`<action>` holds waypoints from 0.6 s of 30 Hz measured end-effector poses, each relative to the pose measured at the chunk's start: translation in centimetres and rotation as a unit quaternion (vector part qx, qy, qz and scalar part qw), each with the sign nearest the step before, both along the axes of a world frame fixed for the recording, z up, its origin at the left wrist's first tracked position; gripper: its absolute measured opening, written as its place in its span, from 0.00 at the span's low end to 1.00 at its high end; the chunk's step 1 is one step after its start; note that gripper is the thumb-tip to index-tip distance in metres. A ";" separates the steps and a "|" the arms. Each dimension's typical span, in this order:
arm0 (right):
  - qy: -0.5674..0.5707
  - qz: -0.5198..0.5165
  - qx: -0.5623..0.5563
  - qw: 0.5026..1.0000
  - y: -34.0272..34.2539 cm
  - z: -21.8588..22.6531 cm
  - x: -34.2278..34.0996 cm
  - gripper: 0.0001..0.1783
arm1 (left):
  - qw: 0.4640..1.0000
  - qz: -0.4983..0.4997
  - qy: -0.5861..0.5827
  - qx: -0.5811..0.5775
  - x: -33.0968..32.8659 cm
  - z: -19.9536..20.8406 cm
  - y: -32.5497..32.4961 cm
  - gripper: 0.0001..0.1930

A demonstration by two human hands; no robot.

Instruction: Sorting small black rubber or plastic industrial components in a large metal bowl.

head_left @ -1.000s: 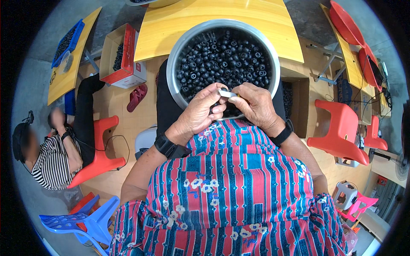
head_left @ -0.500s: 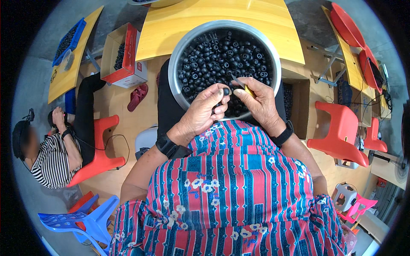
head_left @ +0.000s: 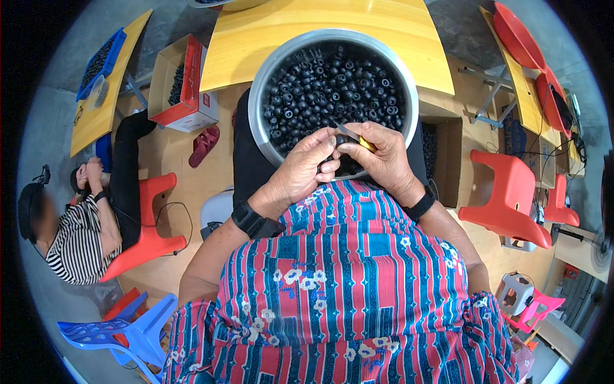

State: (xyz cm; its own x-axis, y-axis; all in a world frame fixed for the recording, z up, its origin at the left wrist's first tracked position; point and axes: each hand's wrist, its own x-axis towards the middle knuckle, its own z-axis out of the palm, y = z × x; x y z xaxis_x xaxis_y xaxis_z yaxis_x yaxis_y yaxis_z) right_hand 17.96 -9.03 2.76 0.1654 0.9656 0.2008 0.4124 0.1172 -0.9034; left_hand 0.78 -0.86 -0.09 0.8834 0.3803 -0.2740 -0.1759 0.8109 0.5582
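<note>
A wide metal basin (head_left: pixel 258 96) stands between my legs, filled with small round black pieces (head_left: pixel 332 89), several with a hole in the top. Over its near part, my left hand (head_left: pixel 300 163) pinches one black round piece (head_left: pixel 341 139) between thumb and forefinger. My right hand (head_left: pixel 389 157) is closed around a small knife with a yellow handle (head_left: pixel 366 144). The thin blade lies against the piece, and my right thumb presses close beside it. The curled fingers of my left hand partly cover something dark, too hidden to name.
A yellow table (head_left: pixel 320 16) lies just beyond the basin. Cardboard boxes (head_left: pixel 192 115) stand on both sides. To the left, a person in a striped shirt (head_left: pixel 83 246) sits on a red chair (head_left: pixel 153 224); another red stool (head_left: pixel 502 195) is at right. A slipper (head_left: pixel 204 146) lies on the floor.
My right hand has brought the knife left and inward, so its blade now meets the black piece. My left hand stays nearly in place, still pinching it.
</note>
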 end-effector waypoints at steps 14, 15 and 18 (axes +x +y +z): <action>-0.152 0.018 0.031 0.988 -0.3 0.1 0.3 0.14 | 0.999 0.030 -0.031 0.014 -0.1 -0.6 0.1 0.08; -0.152 0.018 0.031 0.988 -0.3 0.1 0.4 0.14 | 0.999 0.030 -0.031 0.014 -0.1 -0.6 0.0 0.08; -0.168 0.012 0.028 0.985 -0.4 0.0 0.4 0.14 | 0.999 0.028 -0.027 0.017 -0.1 -0.2 0.0 0.08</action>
